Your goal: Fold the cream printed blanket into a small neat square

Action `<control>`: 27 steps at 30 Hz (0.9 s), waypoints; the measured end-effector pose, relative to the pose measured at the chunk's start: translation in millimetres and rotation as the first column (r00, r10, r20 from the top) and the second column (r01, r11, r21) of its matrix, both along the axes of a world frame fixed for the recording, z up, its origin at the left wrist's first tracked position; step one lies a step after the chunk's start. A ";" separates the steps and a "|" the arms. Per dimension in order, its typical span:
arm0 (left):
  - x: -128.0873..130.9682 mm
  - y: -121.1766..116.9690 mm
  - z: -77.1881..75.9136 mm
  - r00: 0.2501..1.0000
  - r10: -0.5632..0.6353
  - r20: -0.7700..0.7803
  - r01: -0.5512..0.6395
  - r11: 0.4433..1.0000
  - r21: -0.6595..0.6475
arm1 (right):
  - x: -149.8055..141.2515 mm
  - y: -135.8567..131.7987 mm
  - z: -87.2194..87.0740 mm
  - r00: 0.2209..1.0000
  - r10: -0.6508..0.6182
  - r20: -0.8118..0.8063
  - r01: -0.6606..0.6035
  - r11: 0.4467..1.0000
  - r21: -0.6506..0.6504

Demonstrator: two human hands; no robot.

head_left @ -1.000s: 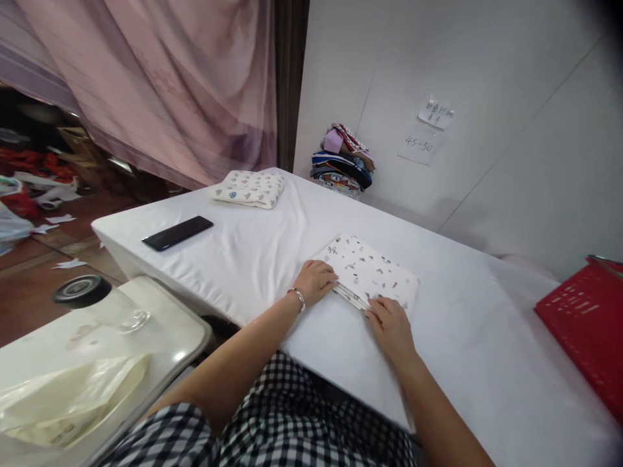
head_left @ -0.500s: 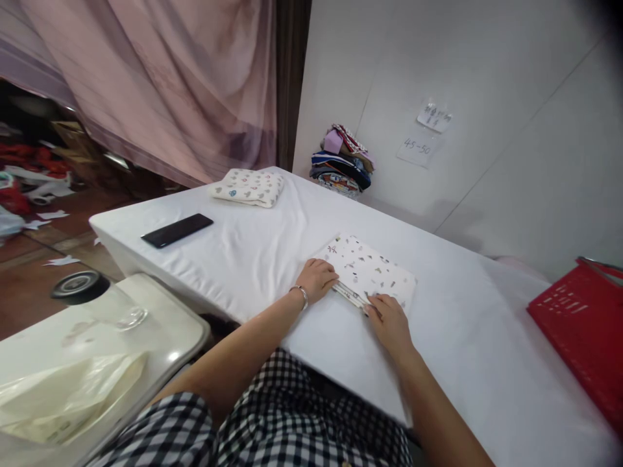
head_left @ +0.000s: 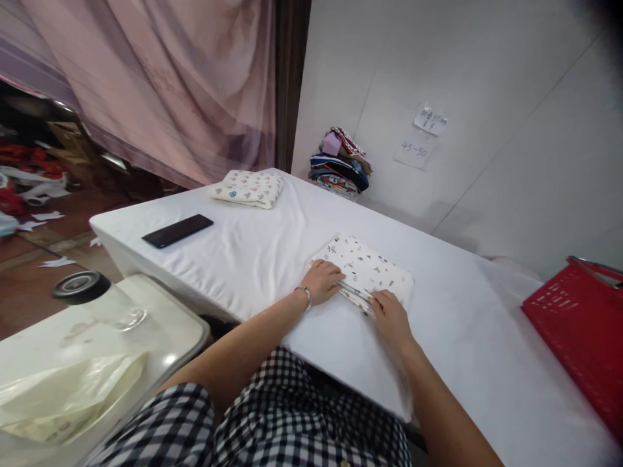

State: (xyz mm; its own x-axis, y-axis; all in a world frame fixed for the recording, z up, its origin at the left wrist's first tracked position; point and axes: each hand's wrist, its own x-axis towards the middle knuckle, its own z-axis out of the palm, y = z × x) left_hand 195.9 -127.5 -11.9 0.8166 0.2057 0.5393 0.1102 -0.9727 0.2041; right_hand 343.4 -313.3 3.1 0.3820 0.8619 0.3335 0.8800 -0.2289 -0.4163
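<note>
A folded white cloth (head_left: 372,259) with small grey and brown prints lies in front of me in the head view. My left hand (head_left: 323,281), a bracelet at its wrist, grips the cloth's near left corner, fingers together on top. The near edge shows several layers between my hands. At the right part of that edge, my right hand (head_left: 390,316) is closed on the fabric with its fingertips. Its thumb is mostly hidden.
A white-covered table (head_left: 467,337) carries a second folded cloth (head_left: 249,189), a black phone (head_left: 178,231) and a red plastic basket (head_left: 579,331). A clothing pile (head_left: 339,162) stands by the wall. On a side table (head_left: 165,305) are a glass jar (head_left: 114,308) and a plastic bag (head_left: 73,395).
My right hand has shifted slightly up along the cloth's near edge. My left hand has moved a little right and lower. The cloth stays nearly in place.
</note>
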 end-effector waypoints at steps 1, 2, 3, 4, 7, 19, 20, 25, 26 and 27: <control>1.1 -0.2 1.1 1.000 -0.005 -0.005 0.005 1.000 0.006 | 0.9 0.2 -0.1 1.000 0.002 -0.007 -0.002 1.000 0.012; 2.3 -0.2 2.3 1.000 -0.011 -0.014 0.012 1.000 0.015 | 1.4 0.3 -0.1 1.000 0.004 -0.010 -0.004 1.000 0.021; 3.8 0.0 3.7 0.999 -0.018 -0.027 0.018 0.999 0.026 | 1.4 0.4 0.1 1.000 0.007 -0.007 -0.007 1.000 0.028; 5.4 0.4 5.4 0.999 -0.022 -0.043 0.024 0.999 0.039 | 0.9 0.4 0.5 1.000 0.011 0.000 -0.011 0.999 0.035; 9.9 2.2 11.3 0.996 -0.035 -0.087 0.043 0.995 0.090 | -2.3 0.2 1.6 0.999 0.009 0.051 -0.013 0.997 0.082; 0.6 1.2 4.5 0.987 -0.021 -0.158 0.050 0.982 0.181 | -8.1 -4.9 -8.3 0.940 0.087 0.329 -0.090 0.996 -0.005; -1.1 1.5 4.3 0.988 -0.033 -0.152 0.058 0.985 0.161 | -8.5 -5.7 -7.4 0.939 0.099 0.329 -0.101 0.995 -0.012; -7.0 5.3 5.4 0.984 -0.116 -0.135 0.128 0.988 0.088 | -8.6 -7.2 -5.3 0.944 0.098 0.316 -0.100 0.995 -0.010; -7.2 6.0 5.2 0.984 -0.122 -0.131 0.134 0.987 0.087 | -8.3 -7.1 -5.4 0.945 0.096 0.311 -0.097 0.995 -0.014; -7.1 6.6 5.0 0.984 -0.124 -0.127 0.135 0.987 0.086 | -8.0 -7.0 -5.5 0.946 0.098 0.308 -0.097 0.995 -0.019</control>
